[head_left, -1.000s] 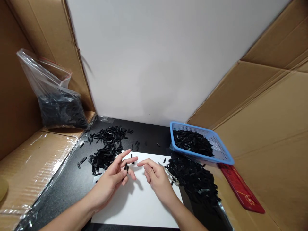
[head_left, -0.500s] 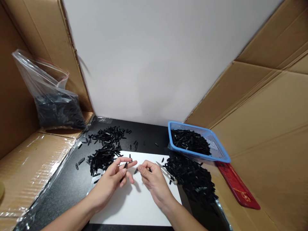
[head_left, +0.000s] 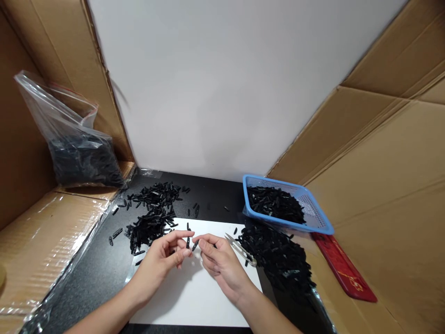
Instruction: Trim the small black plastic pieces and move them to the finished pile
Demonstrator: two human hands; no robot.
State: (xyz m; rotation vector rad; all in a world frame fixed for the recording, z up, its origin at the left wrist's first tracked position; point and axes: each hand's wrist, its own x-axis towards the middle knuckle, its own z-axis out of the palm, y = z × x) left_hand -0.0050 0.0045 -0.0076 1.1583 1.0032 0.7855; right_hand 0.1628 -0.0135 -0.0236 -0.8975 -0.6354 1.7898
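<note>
Above a white sheet (head_left: 205, 297), my left hand (head_left: 167, 253) pinches a small black oblong piece (head_left: 188, 242) upright between thumb and forefinger. My right hand (head_left: 219, 262) faces it, its thumb and forefinger closed on another small black piece (head_left: 195, 245), tilted and close to the first. A dark bit also shows behind the right thumb, partly hidden. Thread snips (head_left: 241, 250) lie just right of my right hand, blades pointing up-left. Loose black pieces (head_left: 148, 227) are heaped to the left of my left hand, and a larger dark pile (head_left: 281, 260) spreads to the right.
A blue mesh basket (head_left: 288, 225) holding black pieces stands at the back right. Beside it lies a red flat case (head_left: 344, 269). At the left, a clear zip bag (head_left: 83, 157) of black pieces leans on cardboard (head_left: 62, 218). A white panel (head_left: 215, 93) rises behind.
The left hand's piece has turned upright, gripped at the fingertips, and its fingers have curled in. My right forefinger has reached left, and its piece sits nearer the left hand's.
</note>
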